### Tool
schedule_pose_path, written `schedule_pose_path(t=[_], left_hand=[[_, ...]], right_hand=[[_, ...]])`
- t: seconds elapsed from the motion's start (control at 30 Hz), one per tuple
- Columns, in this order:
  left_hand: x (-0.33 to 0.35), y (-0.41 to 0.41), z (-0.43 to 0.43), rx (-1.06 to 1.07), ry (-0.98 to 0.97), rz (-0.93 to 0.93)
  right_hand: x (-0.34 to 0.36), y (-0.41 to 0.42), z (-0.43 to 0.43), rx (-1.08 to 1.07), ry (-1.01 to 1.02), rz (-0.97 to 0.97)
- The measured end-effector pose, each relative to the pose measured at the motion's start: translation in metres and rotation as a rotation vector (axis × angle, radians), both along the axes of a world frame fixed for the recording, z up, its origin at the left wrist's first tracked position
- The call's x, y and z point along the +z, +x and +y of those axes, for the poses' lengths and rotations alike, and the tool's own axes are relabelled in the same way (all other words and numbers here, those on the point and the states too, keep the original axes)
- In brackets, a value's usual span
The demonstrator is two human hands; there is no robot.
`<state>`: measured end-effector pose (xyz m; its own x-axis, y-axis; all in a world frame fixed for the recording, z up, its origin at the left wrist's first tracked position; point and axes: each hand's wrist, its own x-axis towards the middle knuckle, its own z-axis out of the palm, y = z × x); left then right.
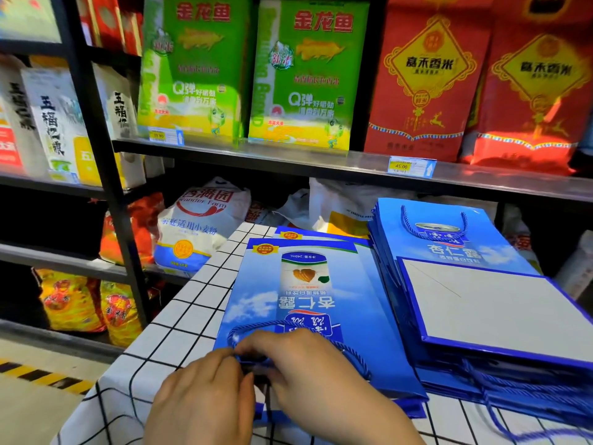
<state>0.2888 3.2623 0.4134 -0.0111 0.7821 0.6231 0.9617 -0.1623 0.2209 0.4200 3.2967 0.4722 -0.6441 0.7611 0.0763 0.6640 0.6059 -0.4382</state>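
Observation:
A flat blue paper gift bag [308, 303] printed with a drink can lies on the checked tablecloth [179, 319], its blue rope handle [349, 351] toward me. My left hand [205, 399] and my right hand [308, 370] meet at the bag's near top edge. Both sets of fingers are curled and pinch that edge by the handle. Another flat blue bag [288, 234] lies under it, only its far edge showing.
A stack of the same blue bags [449, 239] sits to the right, with a blue-edged bag showing its white face [500, 309] on top. Shelves behind hold green rice bags [305, 75], red rice bags [426, 81] and a flour sack [195, 223]. Floor with yellow-black tape [41, 377] lies left.

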Motion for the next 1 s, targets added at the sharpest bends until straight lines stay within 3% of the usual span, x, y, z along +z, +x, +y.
schedule_pose_path(t=[0.33, 0.57, 0.67, 0.83, 0.93, 1.0], left_hand=[[-0.006, -0.01, 0.005, -0.104, 0.116, 0.111], [-0.015, -0.02, -0.002, -0.249, -0.068, -0.009], [-0.008, -0.019, -0.008, -0.253, -0.212, -0.198], [-0.007, -0.017, -0.008, -0.181, -0.209, -0.31], [-0.004, -0.019, -0.009, -0.12, -0.296, -0.175], [-0.003, -0.02, -0.004, -0.225, -0.271, -0.086]], right_hand=[[-0.005, 0.003, 0.002, 0.041, 0.047, -0.028], [-0.007, 0.005, 0.008, 0.071, -0.168, 0.047], [-0.01, 0.005, 0.01, 0.024, -0.048, -0.075], [-0.016, -0.002, 0.01, -0.034, 0.087, -0.176], [-0.018, -0.002, 0.011, -0.057, 0.186, -0.185], [-0.018, 0.0, 0.011, -0.099, 0.22, -0.16]])
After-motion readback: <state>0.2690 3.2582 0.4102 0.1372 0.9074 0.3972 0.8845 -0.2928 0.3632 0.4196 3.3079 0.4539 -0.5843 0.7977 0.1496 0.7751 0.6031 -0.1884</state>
